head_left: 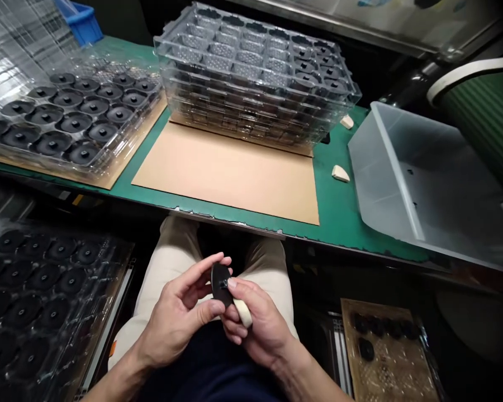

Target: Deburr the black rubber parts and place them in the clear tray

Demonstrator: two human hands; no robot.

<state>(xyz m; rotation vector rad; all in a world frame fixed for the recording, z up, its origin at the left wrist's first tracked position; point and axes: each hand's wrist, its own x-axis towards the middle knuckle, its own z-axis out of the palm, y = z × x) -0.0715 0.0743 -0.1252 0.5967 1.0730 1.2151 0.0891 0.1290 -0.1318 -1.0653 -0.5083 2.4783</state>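
Note:
Above my lap, my left hand (178, 307) grips a black disc (219, 283) by its edge, thumb on the near side and fingers behind. The disc is tilted upright, and a small hub with a light ring at its tip stands out from its face. My right hand (257, 312) has its thumb against that hub. Tucked in the curled fingers of the same hand is a cream-coloured, rounded block (243, 313), close below the disc's edge. Whether the block touches the disc I cannot tell.
A stack of clear trays (251, 78) stands on cardboard (230, 167) on the green table. Left are a tray of black discs (73, 120) and a lower tray (37, 290). A translucent bin (375, 173), cream blocks (341, 173) and a brown-looking tray (385, 357) are right.

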